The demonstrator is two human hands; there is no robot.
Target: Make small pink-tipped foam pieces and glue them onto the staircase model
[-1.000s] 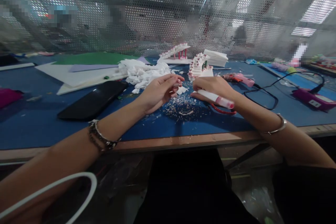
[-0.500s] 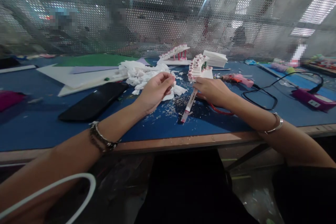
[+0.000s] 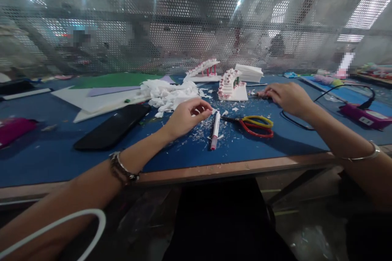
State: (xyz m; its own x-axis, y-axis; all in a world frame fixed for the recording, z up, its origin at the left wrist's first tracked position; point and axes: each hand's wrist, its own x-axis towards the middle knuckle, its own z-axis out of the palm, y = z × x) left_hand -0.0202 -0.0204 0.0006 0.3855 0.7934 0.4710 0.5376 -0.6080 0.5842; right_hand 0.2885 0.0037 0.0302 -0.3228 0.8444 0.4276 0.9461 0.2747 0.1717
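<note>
My left hand (image 3: 190,117) hovers over paper scraps, thumb and fingertips pinched together; whatever is between them is too small to make out. Just right of its fingertips a white marker with a pink end (image 3: 215,130) lies on the table. Farther right my right hand (image 3: 289,97) is closed over a pink hot glue gun, mostly hidden beneath it, with only the nozzle end (image 3: 260,94) showing. Scissors with red and yellow handles (image 3: 255,124) lie between the hands. Behind them stands a small white curved staircase model (image 3: 229,85) with reddish spots on a white base.
A second stair model (image 3: 206,70) on red posts stands farther back. Crumpled white paper (image 3: 171,94), a black phone-like slab (image 3: 113,127) and coloured sheets (image 3: 119,80) lie left. A purple power strip (image 3: 366,115) with a black cable sits right. A perforated metal screen (image 3: 196,20) rises behind.
My right hand has left the staircase model and marker and moved right onto the glue gun. The scissors are uncovered. My left hand has moved slightly right and down, still pinched.
</note>
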